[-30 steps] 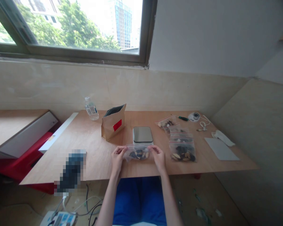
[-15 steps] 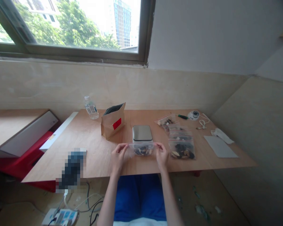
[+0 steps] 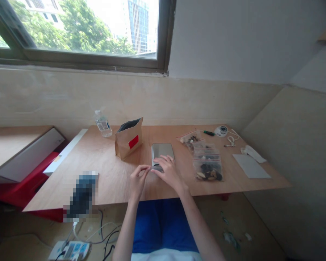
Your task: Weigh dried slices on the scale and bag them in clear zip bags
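Observation:
My left hand (image 3: 138, 178) is at the table's near edge, thumb and forefinger pinched on the left end of a small clear zip bag (image 3: 153, 169) of dark pieces. My right hand (image 3: 168, 172) lies across that bag with fingers stretched out flat, covering most of it. Both hands sit just in front of a small silver scale (image 3: 163, 149), whose pan is bare. Standing open to the left of the scale is a brown paper pouch (image 3: 128, 142) with a red label.
A row of filled zip bags (image 3: 207, 164) lies right of the scale. Behind them are a green screwdriver (image 3: 208, 133) and a round white device (image 3: 221, 130). A white sheet (image 3: 250, 166) is at the right end, a water bottle (image 3: 102, 124) at the back left.
The bag, held up by both ends before, now rests low on the table. My right hand has left the bag's right end and moved left, flat over it. The left pinch stays.

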`<action>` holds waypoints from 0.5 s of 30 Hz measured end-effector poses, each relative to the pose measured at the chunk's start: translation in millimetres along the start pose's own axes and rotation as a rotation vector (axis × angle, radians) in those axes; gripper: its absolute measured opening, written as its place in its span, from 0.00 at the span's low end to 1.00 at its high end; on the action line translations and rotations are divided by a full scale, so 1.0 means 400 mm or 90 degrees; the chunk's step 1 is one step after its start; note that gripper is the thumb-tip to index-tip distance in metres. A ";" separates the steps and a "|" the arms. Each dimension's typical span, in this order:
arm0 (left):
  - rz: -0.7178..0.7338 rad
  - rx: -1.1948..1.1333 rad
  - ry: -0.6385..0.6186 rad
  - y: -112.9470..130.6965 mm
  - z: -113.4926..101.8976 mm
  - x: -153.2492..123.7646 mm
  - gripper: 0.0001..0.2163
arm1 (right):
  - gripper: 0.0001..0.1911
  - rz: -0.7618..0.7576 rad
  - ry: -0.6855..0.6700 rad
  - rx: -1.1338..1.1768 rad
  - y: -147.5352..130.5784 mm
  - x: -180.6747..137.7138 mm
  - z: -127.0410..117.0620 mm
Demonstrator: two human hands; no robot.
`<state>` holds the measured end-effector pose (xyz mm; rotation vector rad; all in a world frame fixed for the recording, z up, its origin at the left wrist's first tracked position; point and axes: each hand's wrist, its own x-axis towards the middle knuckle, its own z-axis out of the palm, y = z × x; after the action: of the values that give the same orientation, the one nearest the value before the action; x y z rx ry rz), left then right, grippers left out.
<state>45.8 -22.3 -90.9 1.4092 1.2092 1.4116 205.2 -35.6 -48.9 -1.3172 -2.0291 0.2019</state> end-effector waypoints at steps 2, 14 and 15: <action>-0.002 0.001 -0.003 0.009 0.000 0.000 0.08 | 0.08 -0.029 -0.071 0.005 -0.003 0.022 0.005; 0.093 0.087 -0.009 -0.002 -0.011 -0.004 0.06 | 0.13 -0.043 -0.131 -0.053 0.039 0.025 0.032; 0.096 0.091 -0.005 -0.004 -0.013 -0.003 0.05 | 0.12 -0.037 -0.127 -0.034 0.045 0.022 0.031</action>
<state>40.5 -23.7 -92.4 1.6322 1.2407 1.4440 208.7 -16.8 -62.8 -1.3123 -2.2507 0.2627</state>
